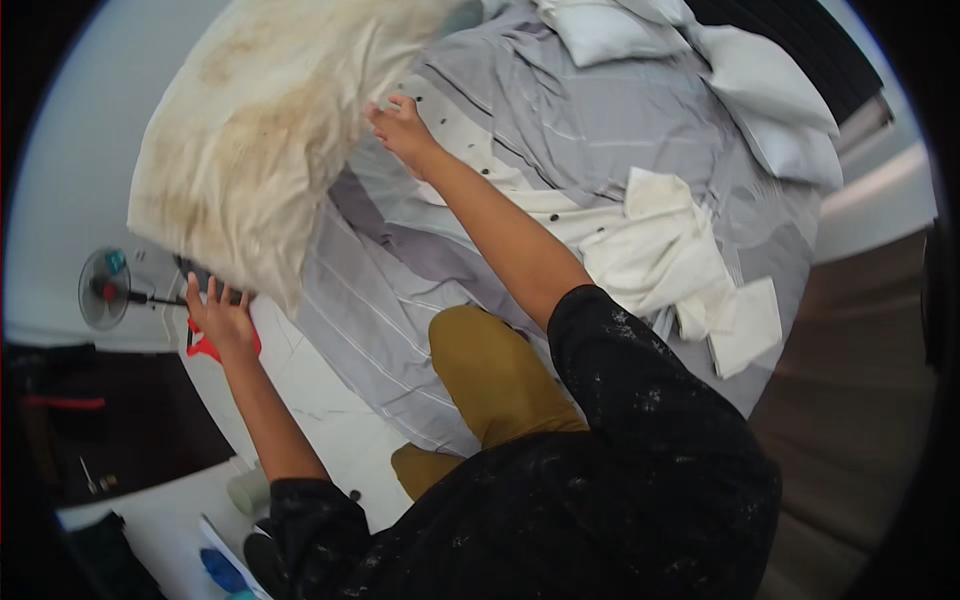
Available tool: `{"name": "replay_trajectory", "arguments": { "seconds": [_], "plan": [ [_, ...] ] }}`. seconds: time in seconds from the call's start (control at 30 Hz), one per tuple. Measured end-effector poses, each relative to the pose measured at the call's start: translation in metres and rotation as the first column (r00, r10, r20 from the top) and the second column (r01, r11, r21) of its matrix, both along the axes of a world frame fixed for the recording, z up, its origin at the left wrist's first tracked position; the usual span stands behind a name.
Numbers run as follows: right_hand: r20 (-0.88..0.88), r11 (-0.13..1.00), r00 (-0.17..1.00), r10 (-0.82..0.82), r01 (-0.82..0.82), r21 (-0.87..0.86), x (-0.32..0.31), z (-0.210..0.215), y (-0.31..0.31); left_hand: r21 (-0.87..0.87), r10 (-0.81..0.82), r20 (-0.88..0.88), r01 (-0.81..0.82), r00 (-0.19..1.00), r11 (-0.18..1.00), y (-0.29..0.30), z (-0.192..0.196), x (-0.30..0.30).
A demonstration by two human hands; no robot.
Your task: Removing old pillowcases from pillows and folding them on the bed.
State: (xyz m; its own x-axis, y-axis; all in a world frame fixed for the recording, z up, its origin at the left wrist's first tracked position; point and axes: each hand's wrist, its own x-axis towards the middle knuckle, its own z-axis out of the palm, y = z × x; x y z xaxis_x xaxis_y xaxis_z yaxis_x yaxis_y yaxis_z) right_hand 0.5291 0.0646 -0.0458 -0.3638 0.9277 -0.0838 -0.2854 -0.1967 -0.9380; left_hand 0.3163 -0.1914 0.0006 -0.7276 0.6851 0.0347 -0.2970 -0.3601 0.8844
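Observation:
A large cream pillow point(270, 130) with brown stains fills the upper left, tilted over the bed's left side. My left hand point(222, 318) is just below its lower edge, fingers spread and pointing up at it. Whether the fingertips touch the pillow I cannot tell. By the pillow's right edge is my right hand point(402, 135), its fingers apart and slightly bent, with nothing seen in its grasp. Under my right arm, a white cloth with dark dots point(510, 185) lies across the grey bedsheet point(590, 110).
A crumpled white cloth point(655, 250) lies on the bed's right part. White pillows point(770, 85) rest at the far right. A fan point(105, 290) and a red object point(205, 345) are at the left. My knee point(495, 375) is against the bed, above the white tiled floor point(335, 390).

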Motion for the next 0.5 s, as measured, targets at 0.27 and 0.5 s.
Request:
{"name": "replay_trajectory", "arguments": {
  "seconds": [0.27, 0.5],
  "plan": [
    [0.476, 0.868, 0.73, -0.491, 0.367, 0.334, 0.222, -0.196, -0.057, -0.643, -0.254, 0.194, 0.318, 0.948, 0.697, -0.113, -0.16, 0.111],
    [0.729, 0.626, 0.561, -0.393, 0.744, -0.235, 0.391, -0.226, -0.011, -0.72, -0.22, 0.472, 0.518, 0.854, 0.461, -0.19, -0.215, 0.195]
  ]
}}
